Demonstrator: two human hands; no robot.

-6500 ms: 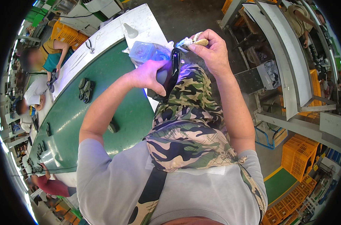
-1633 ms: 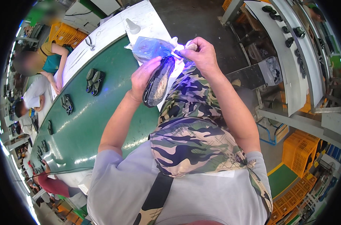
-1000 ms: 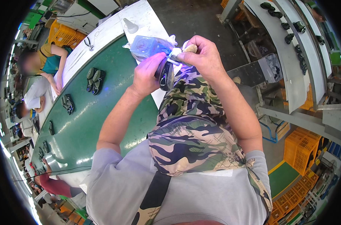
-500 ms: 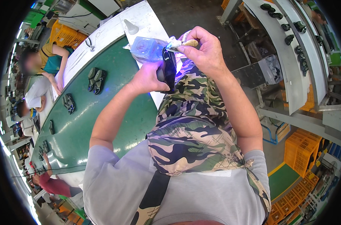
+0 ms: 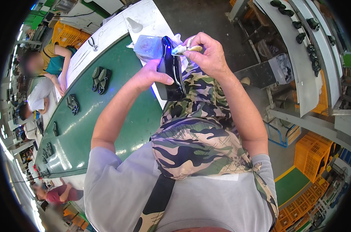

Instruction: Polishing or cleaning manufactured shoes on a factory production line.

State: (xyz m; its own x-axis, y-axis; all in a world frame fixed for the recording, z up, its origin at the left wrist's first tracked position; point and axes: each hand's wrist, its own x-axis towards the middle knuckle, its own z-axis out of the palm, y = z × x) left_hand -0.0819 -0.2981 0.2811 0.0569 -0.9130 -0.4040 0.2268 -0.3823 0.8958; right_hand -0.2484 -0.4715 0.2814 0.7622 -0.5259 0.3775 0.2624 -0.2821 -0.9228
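My left hand (image 5: pixel 150 73) grips a black shoe sole (image 5: pixel 171 69), held upright over my lap. My right hand (image 5: pixel 208 54) pinches a small brush (image 5: pixel 183 48) whose tip touches the upper edge of the sole. Just behind the sole a clear plastic container (image 5: pixel 147 47) stands on the white table end (image 5: pixel 144 17). My camouflage trousers (image 5: pixel 198 127) lie below both hands.
A green conveyor belt (image 5: pixel 82 123) runs away to the left, carrying several pairs of dark soles (image 5: pixel 99 79). Other people sit along its far side (image 5: pixel 48 65). A white cone-shaped bottle (image 5: pixel 135 25) stands on the table. A curved rack with dark shoes (image 5: pixel 299 27) and orange crates (image 5: pixel 312 156) are on the right.
The sole has been turned from lying flat in my left hand to standing on edge. My right hand keeps the brush at its top. Soles on the belt have drifted along.
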